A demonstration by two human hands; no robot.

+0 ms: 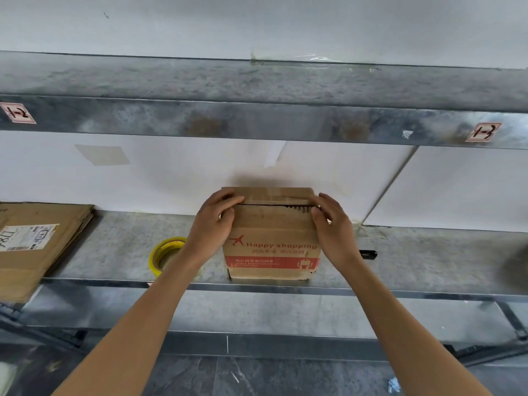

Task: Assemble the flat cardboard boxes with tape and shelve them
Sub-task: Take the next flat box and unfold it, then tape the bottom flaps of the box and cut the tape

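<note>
Flat cardboard stack [37,244] lies at the far left of the shelf [114,241], with the tape roll [164,254] just beside my left forearm. The box [271,241] stands near the shelf's front edge, a gap showing under its top flap. I judge it light and empty, stiff at the corners and crushable mid-panel, so best held at the upper corners. My left hand [217,221] has its fingers curled over the top-left edge, gripping. My right hand [333,227] clasps the top-right corner, thumb on the front face. Both forearms are extended and raised.
</note>
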